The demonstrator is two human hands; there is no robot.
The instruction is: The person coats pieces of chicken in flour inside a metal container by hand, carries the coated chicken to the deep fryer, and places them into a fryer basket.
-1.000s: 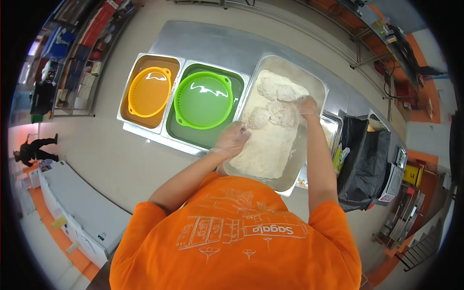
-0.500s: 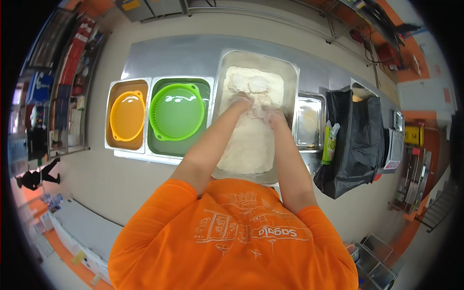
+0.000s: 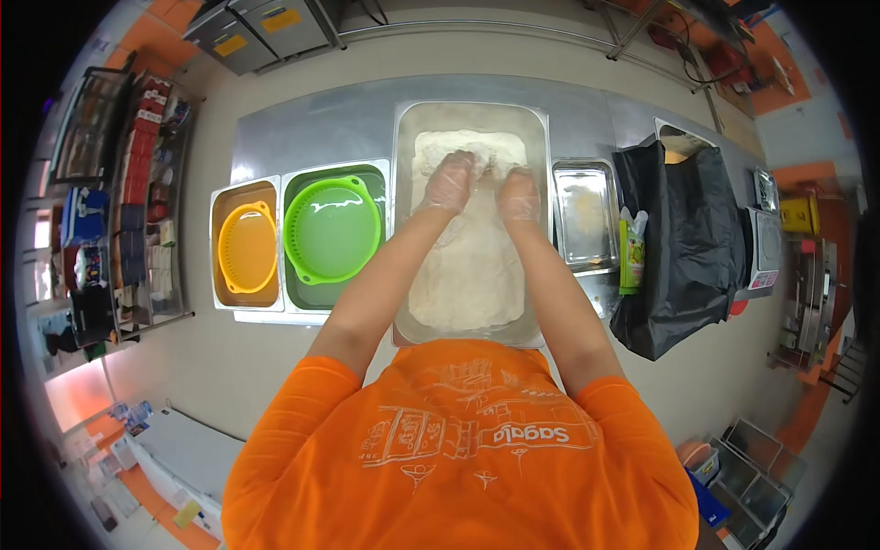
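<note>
A deep steel pan [image 3: 411,119] holds a thick bed of pale flour [image 3: 467,284]. My left hand [image 3: 451,181], in a clear plastic glove, is at the far part of the flour with its fingers curled down. Level with it on the right, my right hand [image 3: 519,192], gloved too, is closed with the fingertips hidden. Flour-coated lumps [image 3: 484,161] lie between and just beyond the fingers, too covered to tell their kind. What each hand grips is hidden.
Left of the pan, a green strainer basket [image 3: 335,229] and a yellow one [image 3: 247,247] sit in steel pans of liquid. On the right are a shallow steel tray [image 3: 587,215], a black plastic bag [image 3: 683,247], a green packet [image 3: 632,252] and a scale [image 3: 765,247].
Both hands have moved toward the far end of the pan, onto the coated lumps there. The view has shifted slightly.
</note>
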